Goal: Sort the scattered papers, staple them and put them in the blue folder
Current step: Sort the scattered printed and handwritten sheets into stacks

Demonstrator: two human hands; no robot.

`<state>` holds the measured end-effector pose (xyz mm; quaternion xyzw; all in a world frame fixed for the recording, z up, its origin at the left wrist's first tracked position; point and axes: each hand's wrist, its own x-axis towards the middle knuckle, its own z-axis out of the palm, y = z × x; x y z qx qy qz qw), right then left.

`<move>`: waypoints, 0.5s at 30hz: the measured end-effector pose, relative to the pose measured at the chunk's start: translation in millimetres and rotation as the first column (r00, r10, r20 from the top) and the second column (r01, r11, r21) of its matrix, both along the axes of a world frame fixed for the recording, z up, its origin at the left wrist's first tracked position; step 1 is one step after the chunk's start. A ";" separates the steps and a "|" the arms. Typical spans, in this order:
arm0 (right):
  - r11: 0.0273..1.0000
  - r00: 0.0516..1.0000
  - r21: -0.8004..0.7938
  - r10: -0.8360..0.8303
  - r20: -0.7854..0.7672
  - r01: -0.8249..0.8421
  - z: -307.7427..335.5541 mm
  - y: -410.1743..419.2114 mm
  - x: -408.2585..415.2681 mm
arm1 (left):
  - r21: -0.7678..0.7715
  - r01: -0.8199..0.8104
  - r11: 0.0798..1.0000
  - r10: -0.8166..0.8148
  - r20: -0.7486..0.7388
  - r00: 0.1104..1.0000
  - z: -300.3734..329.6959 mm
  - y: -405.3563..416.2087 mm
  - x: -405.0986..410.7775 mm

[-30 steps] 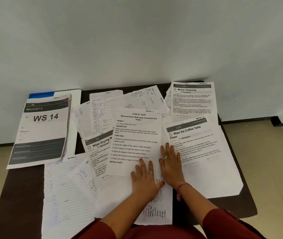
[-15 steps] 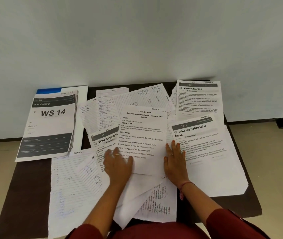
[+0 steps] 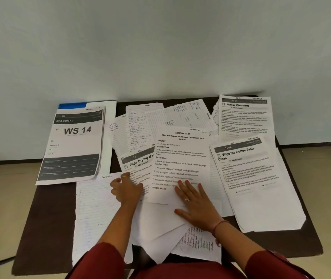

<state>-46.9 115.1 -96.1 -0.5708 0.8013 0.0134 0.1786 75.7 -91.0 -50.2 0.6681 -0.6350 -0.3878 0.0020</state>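
— Papers everywhere: the printed task sheet (image 3: 180, 158) lies in the middle of the dark desk (image 3: 46, 218), overlapping the "Wipe Drying Mat" page (image 3: 138, 161) and some handwritten lined sheets (image 3: 132, 131) behind it.

— And the hands?

— Right hand (image 3: 196, 206) is spread flat, fingers straight, pressing the lower part of that task sheet. Left hand (image 3: 127, 189) sits at the sheet's left edge with its fingers bent down onto the pages beneath; whether it actually pinches one, I cannot tell from here.

— How will these sheets handle, you think?

— Light, floppy, and slick against each other, I'd judge. They'll slide rather than lift, and a corner would crease easily. Best taken by a free edge or corner, thumb under, or swept flat into a pile with the palm.

— What else is out?

— "Wipe the Coffee Table" page (image 3: 247, 168) to the right, partly hanging over the desk's edge, with "Mirror Cleaning" (image 3: 245, 117) behind it. A large lined sheet (image 3: 94, 208) near the left front. A stack headed "WS 14" (image 3: 74, 146) far left, resting on the blue folder (image 3: 72, 105), of which only a corner shows.

— Stapler?

— None that I can see, and sorting looks barely begun
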 end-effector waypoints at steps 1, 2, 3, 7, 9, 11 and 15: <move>1.000 1.000 -0.010 0.001 -0.003 -0.001 0.5 5.6 -1.5 | 0.004 -0.002 1.000 0.002 -0.012 1.000 -1.4 -1.6 -0.4; 1.000 1.000 -0.027 -0.001 -0.003 0.001 -0.5 10.8 -2.6 | 0.012 -0.012 1.000 0.012 -0.024 1.000 -1.7 -2.9 -0.5; 0.999 1.000 -0.037 0.000 -0.002 0.000 -0.4 14.6 -4.3 | 0.021 -0.021 1.000 0.022 -0.041 0.999 -3.2 -4.6 -0.7; 0.999 1.000 -0.050 -0.007 0.022 0.008 -0.3 21.8 -6.1 | 0.059 -0.066 0.996 0.072 -0.106 0.992 -1.6 -8.2 -3.6; 0.997 0.999 -0.072 -0.021 0.036 0.023 -0.4 20.8 -5.5 | 0.071 -0.100 0.992 0.109 -0.137 0.985 0.2 -11.0 -3.5; 0.996 0.999 -0.088 -0.029 0.046 0.033 -0.9 20.8 -4.7 | 0.058 -0.117 0.991 0.126 -0.210 0.970 -0.7 -15.0 -0.3; 0.992 0.998 -0.121 -0.039 0.056 0.045 -1.7 21.4 -3.9 | 0.008 -0.054 0.999 0.052 -0.394 0.918 1.7 -15.8 9.7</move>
